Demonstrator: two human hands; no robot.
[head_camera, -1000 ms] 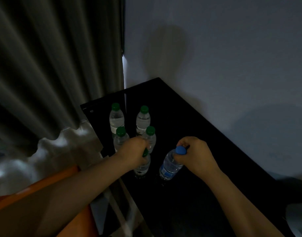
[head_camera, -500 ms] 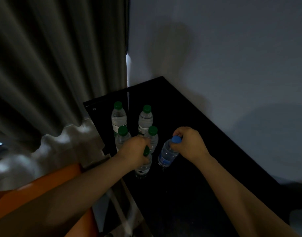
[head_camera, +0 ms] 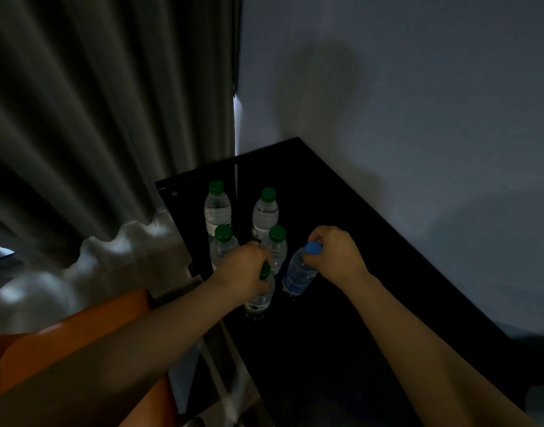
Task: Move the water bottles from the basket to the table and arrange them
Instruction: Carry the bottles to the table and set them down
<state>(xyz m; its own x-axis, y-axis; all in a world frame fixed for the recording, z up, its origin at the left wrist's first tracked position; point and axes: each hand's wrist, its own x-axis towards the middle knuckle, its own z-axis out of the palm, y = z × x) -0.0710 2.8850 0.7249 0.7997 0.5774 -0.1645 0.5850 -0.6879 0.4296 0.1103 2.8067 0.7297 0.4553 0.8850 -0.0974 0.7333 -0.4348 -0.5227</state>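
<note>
Water bottles (head_camera: 217, 208) grouped mid-frame on worktop (head_camera: 341, 318), arranging step in hand: left hand (head_camera: 243, 272) fingers curled round green-capped bottle (head_camera: 259, 298), right hand (head_camera: 335, 254) gripping blue-capped bottle (head_camera: 298, 272) at neck; next, square both into rows and let go.

Grey pleated curtain (head_camera: 79, 118) hangs full height. Pale wall (head_camera: 418, 103), shadowed, adjoins the curtain's right edge. A narrow light strip (head_camera: 237, 118) shows between them.

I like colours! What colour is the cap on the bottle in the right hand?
Blue. The cap shows best in the head view.
</note>
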